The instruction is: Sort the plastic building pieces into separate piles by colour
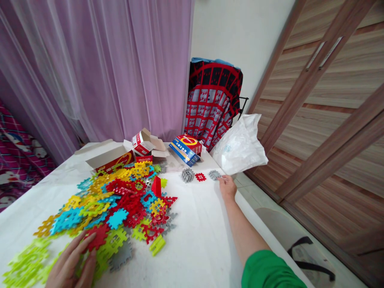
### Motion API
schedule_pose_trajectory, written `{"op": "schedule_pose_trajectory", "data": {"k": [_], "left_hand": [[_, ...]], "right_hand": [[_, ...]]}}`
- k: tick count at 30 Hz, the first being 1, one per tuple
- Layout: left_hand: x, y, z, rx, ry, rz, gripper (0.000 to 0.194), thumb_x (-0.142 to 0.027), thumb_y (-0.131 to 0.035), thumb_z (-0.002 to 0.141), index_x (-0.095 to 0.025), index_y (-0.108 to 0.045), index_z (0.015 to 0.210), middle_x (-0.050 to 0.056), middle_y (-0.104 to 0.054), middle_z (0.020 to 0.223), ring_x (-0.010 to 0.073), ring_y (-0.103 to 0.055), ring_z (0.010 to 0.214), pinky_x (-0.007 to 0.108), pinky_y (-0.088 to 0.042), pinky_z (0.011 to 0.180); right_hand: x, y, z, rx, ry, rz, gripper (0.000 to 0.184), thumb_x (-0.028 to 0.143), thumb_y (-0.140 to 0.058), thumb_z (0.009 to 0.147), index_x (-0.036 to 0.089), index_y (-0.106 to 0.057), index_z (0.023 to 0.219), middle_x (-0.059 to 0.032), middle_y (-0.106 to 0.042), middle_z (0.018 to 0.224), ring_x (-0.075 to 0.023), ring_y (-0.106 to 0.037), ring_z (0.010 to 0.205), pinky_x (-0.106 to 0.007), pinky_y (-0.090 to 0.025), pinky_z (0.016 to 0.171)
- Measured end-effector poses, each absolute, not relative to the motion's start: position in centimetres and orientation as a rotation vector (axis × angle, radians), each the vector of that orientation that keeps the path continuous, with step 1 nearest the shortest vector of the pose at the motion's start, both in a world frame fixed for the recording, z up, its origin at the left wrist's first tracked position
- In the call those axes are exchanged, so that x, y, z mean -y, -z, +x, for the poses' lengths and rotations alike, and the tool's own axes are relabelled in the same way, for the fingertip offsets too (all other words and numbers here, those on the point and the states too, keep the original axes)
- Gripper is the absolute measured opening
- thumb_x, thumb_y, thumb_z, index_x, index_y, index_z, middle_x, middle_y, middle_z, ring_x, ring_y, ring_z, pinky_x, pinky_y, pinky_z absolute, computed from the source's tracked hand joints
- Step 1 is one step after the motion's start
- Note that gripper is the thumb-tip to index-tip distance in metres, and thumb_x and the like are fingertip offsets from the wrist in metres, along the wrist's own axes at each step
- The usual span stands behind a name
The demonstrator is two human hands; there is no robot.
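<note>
Left hand [70, 262] on a heap of plastic tiles [126, 208], right hand [228, 188] out across a white table [198, 244].
Ahead of the hands stand a red-and-white box [109, 160] and a blue box [186, 149], with a white plastic bag [240, 144] beyond the right hand. The left hand lies wide, fingers spread, touching a red tile [98, 237]. The right hand is narrower, loosely curled and apparently empty, just beside a gray tile [214, 175]; further left lie a small red tile [200, 177] and a gray stack [187, 175].
</note>
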State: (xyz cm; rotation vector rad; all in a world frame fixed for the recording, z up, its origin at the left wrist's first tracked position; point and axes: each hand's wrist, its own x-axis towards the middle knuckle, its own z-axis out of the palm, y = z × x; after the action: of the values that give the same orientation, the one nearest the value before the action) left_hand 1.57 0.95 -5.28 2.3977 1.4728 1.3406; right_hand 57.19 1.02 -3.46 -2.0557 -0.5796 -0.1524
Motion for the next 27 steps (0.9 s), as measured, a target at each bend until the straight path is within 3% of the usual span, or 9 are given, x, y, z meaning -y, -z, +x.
{"op": "schedule_pose_trajectory", "data": {"k": [8, 17, 22, 27], "left_hand": [[-0.7, 5.0, 1.8, -1.477, -1.340, 2.372, 0.037, -0.036, -0.051, 0.087, -0.035, -0.056, 0.123, 0.005, -0.060, 0.131, 0.0272, -0.062, 0.112, 0.048, -0.050, 0.100], [-0.8, 5.1, 1.8, -1.486, -1.346, 2.354, 0.037, -0.037, -0.052, 0.086, -0.034, -0.058, 0.122, 0.006, -0.061, 0.131, 0.0281, -0.062, 0.112, 0.049, -0.050, 0.099], [-0.9, 5.3, 1.5, -1.450, -1.354, 2.409, 0.037, -0.034, -0.052, 0.088, -0.035, -0.055, 0.125, 0.006, -0.060, 0.130, 0.0277, -0.062, 0.111, 0.048, -0.051, 0.096], [-0.8, 5.3, 1.6, -1.445, -1.356, 2.394, 0.038, -0.035, -0.052, 0.087, -0.035, -0.055, 0.125, 0.005, -0.059, 0.131, 0.0269, -0.062, 0.112, 0.048, -0.048, 0.102]], "right_hand": [[-1.1, 3.3, 57.0, 0.592, 0.148, -2.088, 0.026, 0.036, -0.060, 0.070, 0.020, -0.069, 0.089, -0.0047, -0.072, 0.074, -0.0231, -0.063, 0.073, -0.031, -0.047, 0.068], [-0.6, 3.2, 57.1, 0.592, 0.188, -2.169, 0.029, 0.028, -0.047, 0.076, 0.020, -0.073, 0.089, -0.0046, -0.073, 0.080, -0.0214, -0.061, 0.073, -0.028, -0.045, 0.065], [-0.4, 2.7, 56.3, 0.713, 0.193, -2.284, 0.031, 0.018, -0.047, 0.076, 0.023, -0.077, 0.077, -0.0068, -0.072, 0.091, -0.0223, -0.061, 0.082, -0.030, -0.044, 0.070], [-0.5, 2.3, 55.9, 0.798, 0.175, -2.387, 0.031, 0.017, -0.050, 0.078, 0.025, -0.080, 0.080, -0.0067, -0.072, 0.093, -0.0236, -0.062, 0.084, -0.032, -0.045, 0.075]]}}
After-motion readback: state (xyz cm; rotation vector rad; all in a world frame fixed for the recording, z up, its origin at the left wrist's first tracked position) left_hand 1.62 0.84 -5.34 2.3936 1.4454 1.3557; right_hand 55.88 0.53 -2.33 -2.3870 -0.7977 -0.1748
